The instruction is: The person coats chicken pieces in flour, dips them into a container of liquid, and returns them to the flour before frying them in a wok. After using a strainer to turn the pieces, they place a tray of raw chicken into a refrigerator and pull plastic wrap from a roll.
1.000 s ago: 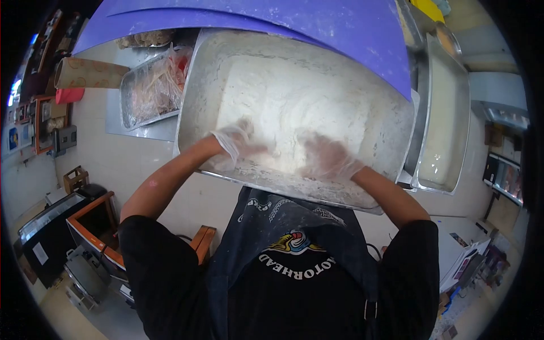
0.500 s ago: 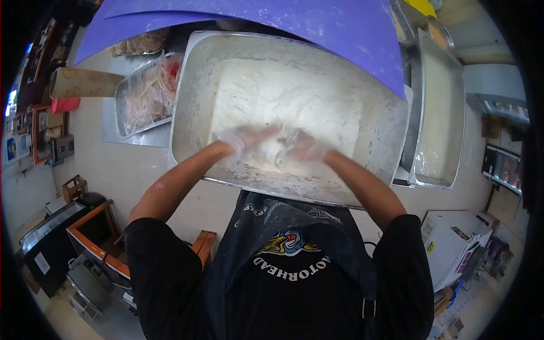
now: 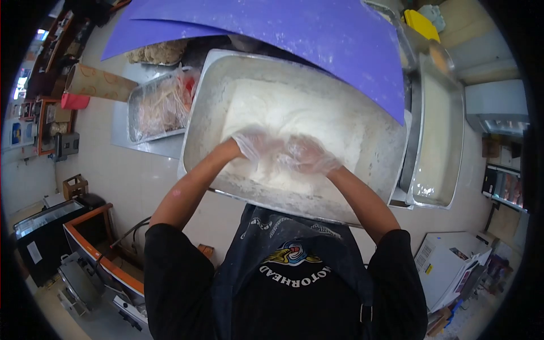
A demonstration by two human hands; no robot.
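A deep metal pan stands in front of me with a bed of white flour in it. My left hand, in a clear plastic glove, reaches into the pan from the left; its fingers are smeared by motion. My right hand, gloved the same way, meets it over the flour with the fingers curled inward. The two hands are close together near the pan's middle. Whatever lies between or under them is hidden.
Purple sheets overhang the pan's far edge. On the left is a tray of plastic-wrapped food, with a tan lump behind it. A long metal pan of pale liquid stands on the right. A white box-like appliance is at lower right.
My hands have come closer together over the flour, and the right one has curled in. Both were heavily blurred before. The whole view has shifted, so the pan sits lower and further right.
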